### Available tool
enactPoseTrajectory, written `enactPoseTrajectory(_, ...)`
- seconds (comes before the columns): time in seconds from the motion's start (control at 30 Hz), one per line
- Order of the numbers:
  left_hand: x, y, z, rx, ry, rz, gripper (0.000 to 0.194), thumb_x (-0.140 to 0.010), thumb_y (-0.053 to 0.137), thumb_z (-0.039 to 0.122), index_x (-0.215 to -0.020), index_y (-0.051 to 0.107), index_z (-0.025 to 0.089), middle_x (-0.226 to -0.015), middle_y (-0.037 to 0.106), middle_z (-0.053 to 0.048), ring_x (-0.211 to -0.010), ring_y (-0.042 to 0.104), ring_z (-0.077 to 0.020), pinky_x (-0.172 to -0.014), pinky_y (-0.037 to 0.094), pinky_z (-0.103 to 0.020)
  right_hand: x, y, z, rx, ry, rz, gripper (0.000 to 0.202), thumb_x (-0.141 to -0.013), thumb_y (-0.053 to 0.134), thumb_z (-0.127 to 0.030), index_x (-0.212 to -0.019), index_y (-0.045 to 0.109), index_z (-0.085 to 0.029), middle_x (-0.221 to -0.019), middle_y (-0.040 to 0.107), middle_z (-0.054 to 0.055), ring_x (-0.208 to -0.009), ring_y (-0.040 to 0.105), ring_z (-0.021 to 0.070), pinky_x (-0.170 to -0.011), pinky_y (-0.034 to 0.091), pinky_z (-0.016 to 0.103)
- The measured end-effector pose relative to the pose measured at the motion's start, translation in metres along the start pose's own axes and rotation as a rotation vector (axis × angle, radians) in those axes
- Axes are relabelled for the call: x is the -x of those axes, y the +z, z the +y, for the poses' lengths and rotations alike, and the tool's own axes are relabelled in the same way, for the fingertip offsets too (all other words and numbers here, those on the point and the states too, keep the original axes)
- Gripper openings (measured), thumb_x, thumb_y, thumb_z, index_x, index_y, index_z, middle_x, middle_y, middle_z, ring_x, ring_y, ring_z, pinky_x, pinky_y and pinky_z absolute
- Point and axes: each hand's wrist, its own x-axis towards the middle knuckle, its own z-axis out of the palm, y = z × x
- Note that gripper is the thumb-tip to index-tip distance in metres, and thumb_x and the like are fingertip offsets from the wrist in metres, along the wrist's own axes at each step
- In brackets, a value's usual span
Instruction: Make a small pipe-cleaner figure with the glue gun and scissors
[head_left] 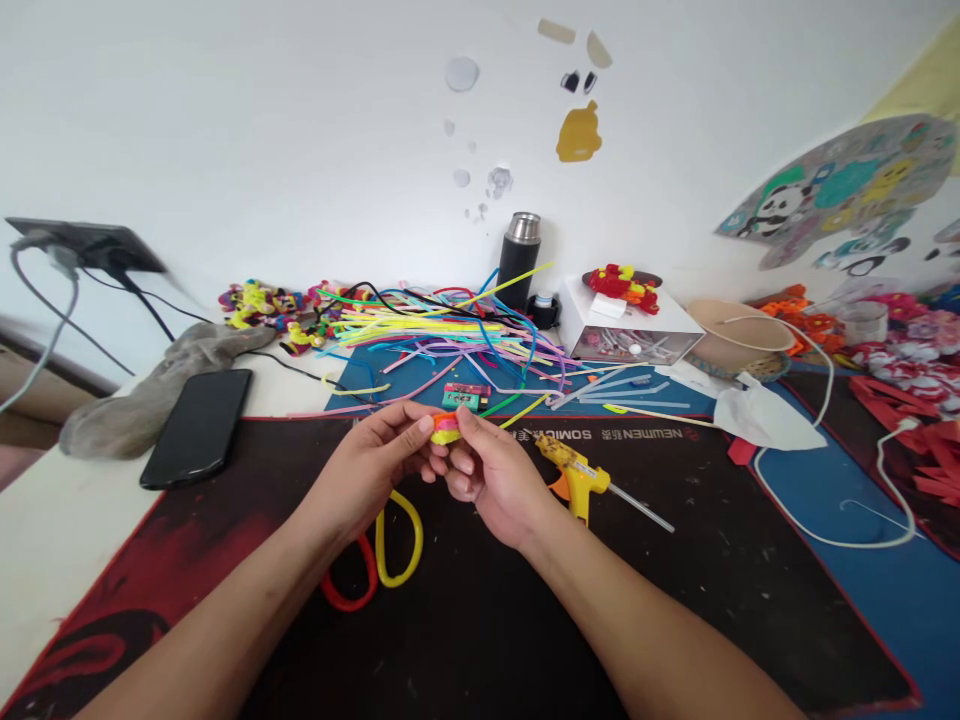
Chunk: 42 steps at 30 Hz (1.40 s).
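Note:
Between both hands, over the black desk mat, is a small piece of orange, pink and yellow pipe cleaner work (445, 428). The thumb and fingers of my left hand (382, 450) pinch it from the left. From the other side my right hand (495, 465) grips it, thumb on top and fingers curled underneath. My fingers cover part of the piece. Below my left wrist lie scissors (399, 580) with one red and one yellow handle loop, their blades out of sight. A yellow glue gun (577, 478) with a clear glue stick rests just right of my right hand.
Behind my hands lies a heap of coloured pipe cleaners (427, 325), with a black thermos (519, 265) standing at its back. A phone (196, 428) is at the left. A white box (630, 320) and a beige bowl (739, 330) stand back right, near a white cable (840, 545).

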Motion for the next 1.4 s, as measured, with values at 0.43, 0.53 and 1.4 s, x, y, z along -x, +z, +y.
enactPoseTrajectory(0.43,-0.001,-0.004,-0.002,-0.071,0.032,-0.035,0.036,-0.080,0.095,0.046,-0.095,0.078,0.017,-0.072,0.074,-0.002,-0.061,0.067,-0.0144,-0.057,0.052,-0.024,0.002,0.001,-0.001,0.029,-0.009,0.028,0.051,-0.079,0.089,-0.063,-0.075,0.064,-0.019,-0.056,0.046,-0.008,-0.045,0.040,0.0071,-0.047,0.020,0.025)
enactPoseTrajectory(0.53,-0.001,-0.008,0.001,-0.123,0.012,-0.058,0.037,-0.086,0.088,0.051,-0.097,0.076,0.018,-0.078,0.075,-0.003,-0.066,0.069,-0.0163,-0.062,0.055,-0.027,0.003,0.001,-0.002,0.073,-0.036,0.032,0.051,-0.081,0.087,-0.064,-0.075,0.063,-0.019,-0.057,0.046,-0.008,-0.045,0.041,0.0074,-0.046,0.022,0.025)
enactPoseTrajectory(1.4,-0.006,-0.032,0.022,-0.564,-0.274,-0.217,0.055,-0.082,0.076,0.075,-0.094,0.066,0.022,-0.085,0.079,-0.005,-0.068,0.072,-0.0214,-0.066,0.057,-0.035,0.003,-0.003,-0.018,0.185,-0.132,0.217,0.048,-0.084,0.082,-0.066,-0.095,0.074,-0.019,-0.059,0.049,-0.008,-0.047,0.045,0.0088,-0.045,0.029,0.024)
